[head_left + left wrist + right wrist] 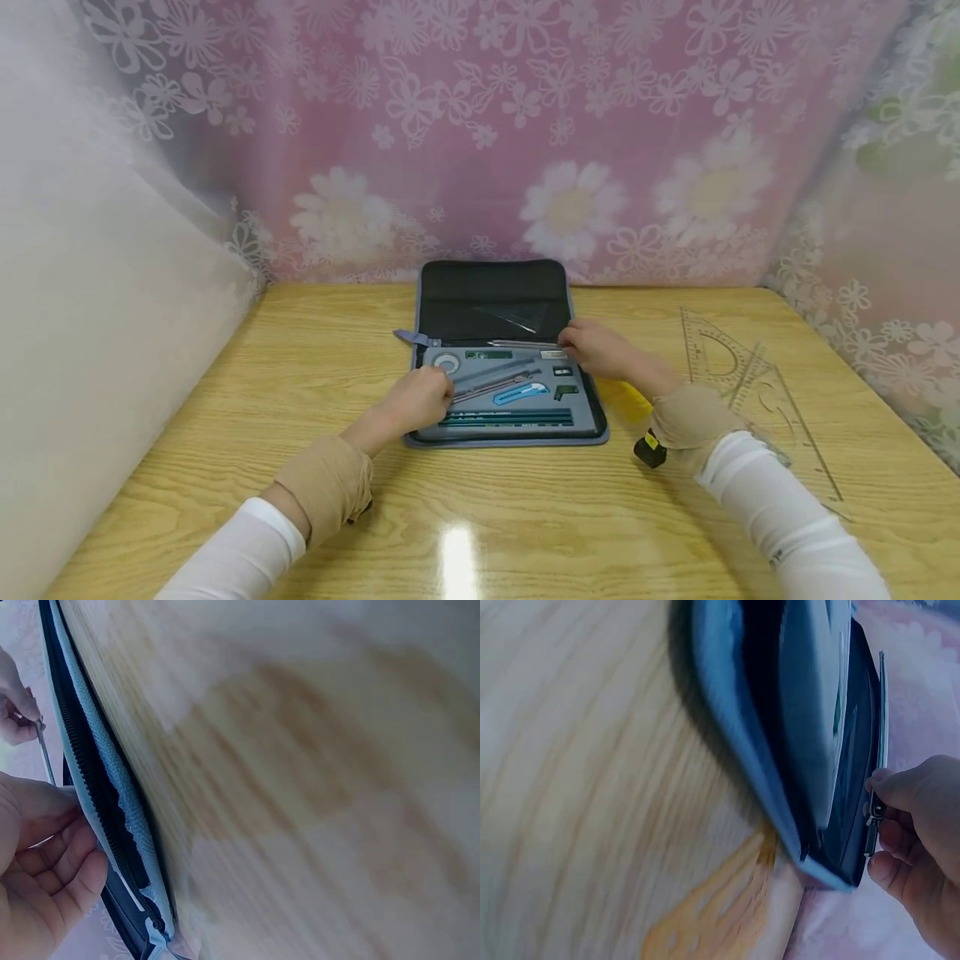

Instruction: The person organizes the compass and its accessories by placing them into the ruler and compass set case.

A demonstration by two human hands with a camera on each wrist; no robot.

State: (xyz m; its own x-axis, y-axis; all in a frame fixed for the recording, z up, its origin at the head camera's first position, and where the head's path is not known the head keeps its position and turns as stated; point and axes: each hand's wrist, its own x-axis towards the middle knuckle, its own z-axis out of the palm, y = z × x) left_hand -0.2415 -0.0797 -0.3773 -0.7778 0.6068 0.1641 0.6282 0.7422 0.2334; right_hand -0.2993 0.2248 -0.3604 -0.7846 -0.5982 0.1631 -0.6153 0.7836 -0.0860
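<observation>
A zippered drawing-set case (506,442) lies unfolded on the table. My right hand (596,348) pinches a slim metal drawing compass (517,343) above the tray's upper right; its hinge and screw show beside the fingertips (885,870) in the right wrist view. My left hand (420,396) rests with curled fingers at the case's left edge, by the zipper (79,742). What its fingertips touch is hidden. In the grey tray lie another compass (491,387), a light-blue cutter (521,393), dark green pencils (510,418), a white ring (447,363) and a sharpener (562,372).
To the right lie clear set squares (795,417) on the wooden table (480,500). Under the right forearm are a yellow piece (630,402) and a small black item (650,450). A strap (412,337) sticks out at the case's left. Floral curtains (480,167) hang behind.
</observation>
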